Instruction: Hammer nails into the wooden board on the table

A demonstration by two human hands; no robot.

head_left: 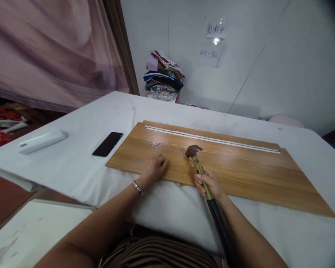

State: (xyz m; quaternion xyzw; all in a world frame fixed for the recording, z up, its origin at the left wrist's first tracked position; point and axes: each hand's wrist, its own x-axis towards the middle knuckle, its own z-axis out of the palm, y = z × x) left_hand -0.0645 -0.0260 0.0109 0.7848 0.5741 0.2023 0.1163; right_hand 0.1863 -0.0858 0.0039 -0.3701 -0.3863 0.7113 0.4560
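Observation:
My right hand (208,182) is wrapped round the yellow-green handle of a claw hammer (198,166), partway up toward the head. The rusty hammer head is low over a brown wooden board (254,175), claw pointing right; whether it touches the board I cannot tell. My left hand (156,166) rests closed on the board near its front edge, fingers curled under, with nothing showing in them. Several loose nails (155,145) lie just beyond it. A short row of small dark dots (214,165) marks the board right of the hammer.
Two white measuring strips (212,140) run along the board's back part. On the white-covered table (80,126), left of the board, lie a black phone (108,144) and a white elongated object (42,142). Folded clothes (164,76) are stacked against the wall behind.

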